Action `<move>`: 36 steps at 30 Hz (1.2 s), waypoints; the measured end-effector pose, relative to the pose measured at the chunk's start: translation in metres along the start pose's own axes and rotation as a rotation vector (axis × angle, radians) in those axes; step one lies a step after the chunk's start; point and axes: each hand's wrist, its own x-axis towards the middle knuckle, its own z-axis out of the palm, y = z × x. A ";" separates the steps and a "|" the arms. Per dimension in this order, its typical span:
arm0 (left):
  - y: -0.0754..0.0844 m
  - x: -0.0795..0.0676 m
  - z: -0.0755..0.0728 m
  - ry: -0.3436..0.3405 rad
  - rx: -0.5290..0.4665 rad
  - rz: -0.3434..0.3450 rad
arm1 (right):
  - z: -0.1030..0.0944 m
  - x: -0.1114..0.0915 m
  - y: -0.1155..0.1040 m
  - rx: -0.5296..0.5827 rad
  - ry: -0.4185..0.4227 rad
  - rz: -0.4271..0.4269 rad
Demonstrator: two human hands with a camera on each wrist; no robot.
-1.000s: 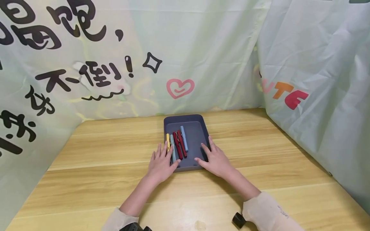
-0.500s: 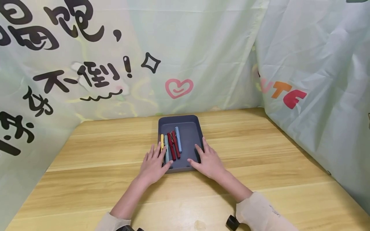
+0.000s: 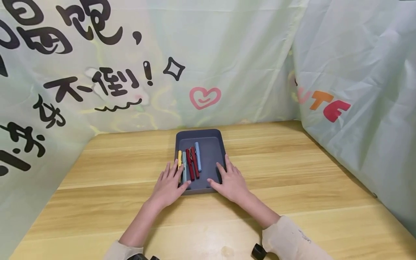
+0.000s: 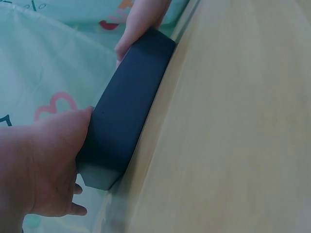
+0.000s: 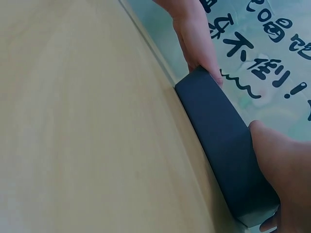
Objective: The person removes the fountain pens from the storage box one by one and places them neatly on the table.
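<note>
Both hands lie at the near corners of a dark blue tray (image 3: 212, 155), palms down and wrists angled inward, with the left hand (image 3: 167, 184) along its left side and the right hand (image 3: 231, 184) along its right. Their fingers are spread and fairly straight, while each thumb reaches in over the near rim; they touch the tray this way rather than clench around it. The tray sits flat on the wooden table (image 3: 292, 162), towards the back. Inside, on its left side, lie a yellow pen (image 3: 180, 155), a pale blue-green pen (image 3: 185, 175), two dark red pens (image 3: 190, 168) and a blue pen (image 3: 198, 157). The back cloth (image 3: 243, 65) carries black characters, including 喝饱 and 不倒!, beside a pink heart (image 3: 204, 99). The side cloth (image 3: 357, 72) shows U, T and E; small print on the right sleeve (image 3: 289, 234) is unreadable. Compared with a second ago, tray and hands have shifted slightly left together, the pens keeping their order.
</note>
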 end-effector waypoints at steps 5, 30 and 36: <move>-0.004 -0.003 -0.001 -0.001 0.009 0.000 | 0.002 -0.001 -0.005 -0.002 -0.003 0.001; -0.022 -0.019 -0.010 0.023 0.015 0.018 | 0.012 -0.002 -0.029 -0.018 0.021 -0.004; -0.022 -0.020 -0.012 0.000 0.032 0.003 | 0.012 -0.003 -0.030 -0.007 0.020 -0.008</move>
